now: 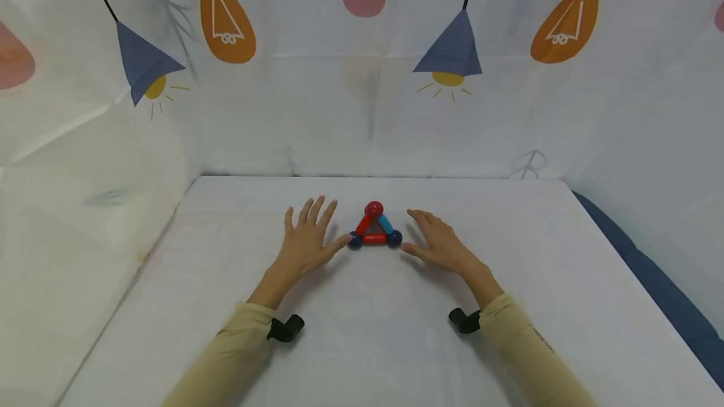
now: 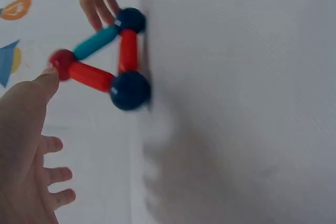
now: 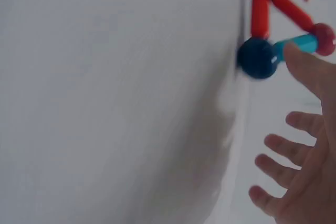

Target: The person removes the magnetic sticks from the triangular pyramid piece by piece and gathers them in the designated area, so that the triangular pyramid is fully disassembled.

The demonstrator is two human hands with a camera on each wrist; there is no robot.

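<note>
White table (image 1: 362,331), white curtain (image 1: 317,118) behind. Stick-and-ball triangle (image 1: 374,239) at table centre, towards the back, between the hands. Left hand (image 1: 305,247) spread wide, right hand (image 1: 441,244) loosely extended; neither grips anything. Judgement: steady both blue balls (image 1: 394,238) lightly and evenly; joints may part. Left-thumb contact unclear; area behind red ball (image 1: 374,208) hidden; wrist views blurred.

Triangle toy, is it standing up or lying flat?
The triangle toy stands up: wrist views show its blue balls down at the table, its red ball raised.
</note>
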